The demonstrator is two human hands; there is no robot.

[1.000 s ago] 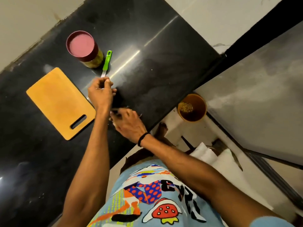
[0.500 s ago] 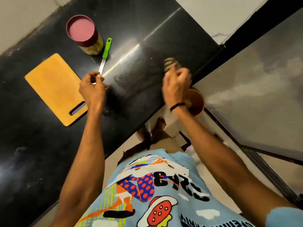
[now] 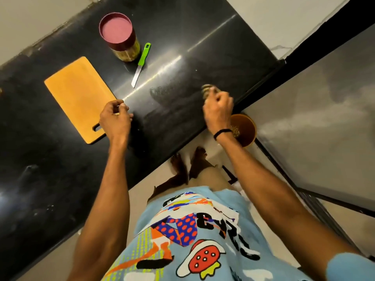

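Blurred, unidentifiable striped object [image 3: 205, 90] mostly behind the right hand [image 3: 218, 111]

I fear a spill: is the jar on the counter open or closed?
Closed. The jar stands upright on the black counter, and its red lid covers the whole top.

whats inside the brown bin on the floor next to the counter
A clump of yellowish scraps lies in the brown bin; the rest showing is bare. The right wrist covers its left edge, so that part is hidden.
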